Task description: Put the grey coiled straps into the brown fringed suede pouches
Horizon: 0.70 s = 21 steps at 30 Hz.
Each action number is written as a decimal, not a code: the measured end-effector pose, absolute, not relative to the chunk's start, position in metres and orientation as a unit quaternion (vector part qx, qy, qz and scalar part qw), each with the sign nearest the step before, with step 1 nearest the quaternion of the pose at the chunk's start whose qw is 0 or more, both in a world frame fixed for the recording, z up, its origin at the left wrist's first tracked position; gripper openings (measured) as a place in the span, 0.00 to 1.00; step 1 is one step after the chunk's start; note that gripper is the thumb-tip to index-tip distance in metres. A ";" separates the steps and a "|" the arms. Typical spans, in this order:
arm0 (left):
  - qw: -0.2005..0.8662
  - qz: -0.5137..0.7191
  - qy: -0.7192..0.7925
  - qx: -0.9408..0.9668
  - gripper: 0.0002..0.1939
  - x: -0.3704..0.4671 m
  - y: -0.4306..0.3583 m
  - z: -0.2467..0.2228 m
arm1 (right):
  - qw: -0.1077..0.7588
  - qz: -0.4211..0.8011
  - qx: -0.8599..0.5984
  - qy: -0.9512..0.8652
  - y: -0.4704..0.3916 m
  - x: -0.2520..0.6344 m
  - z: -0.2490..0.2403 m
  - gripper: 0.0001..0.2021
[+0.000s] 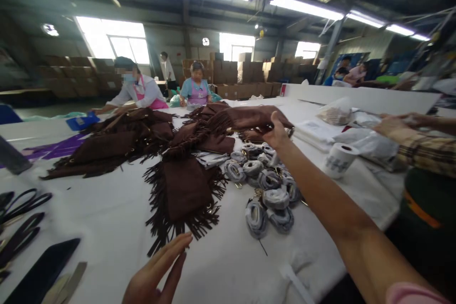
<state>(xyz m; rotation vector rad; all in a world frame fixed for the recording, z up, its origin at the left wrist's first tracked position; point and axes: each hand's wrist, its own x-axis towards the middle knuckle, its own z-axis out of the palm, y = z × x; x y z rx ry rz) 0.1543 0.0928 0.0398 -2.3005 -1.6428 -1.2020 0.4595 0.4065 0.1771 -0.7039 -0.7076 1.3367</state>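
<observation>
My right hand [277, 134] stretches far over the table, fingers closed on the end of a brown fringed bag [258, 116], which is partly lifted over the heap. Under and beside that arm lie several coiled straps [278, 198] in pale wrapping, with metal clasps showing. My left hand [156, 270] is low in the view, held edge-on with its fingers stretched out and nothing in them. Just beyond its fingertips, another brown fringed bag [187, 187] lies flat on the white table [117, 218]. More such bags [110, 145] are piled to the left.
Dark cords [23, 218] and a dark flat object [44, 270] are at the left edge. A white roll [340, 159] and plastic bags [370, 137] stand on the right, near another person's hands [395, 128]. Two people in pink aprons work across the table.
</observation>
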 end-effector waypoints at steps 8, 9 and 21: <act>0.032 -0.160 -0.658 -0.735 0.34 0.136 0.208 -0.005 | 0.261 0.637 -0.365 -0.627 0.362 0.391 0.064 0.17; 0.034 -0.129 -0.666 -0.734 0.36 0.134 0.223 -0.013 | 0.232 0.615 -0.368 -0.657 0.351 0.380 0.051 0.19; -0.079 -0.432 -0.639 -0.631 0.26 0.094 0.213 0.045 | 0.258 0.788 -0.363 -0.424 0.300 0.324 0.032 0.33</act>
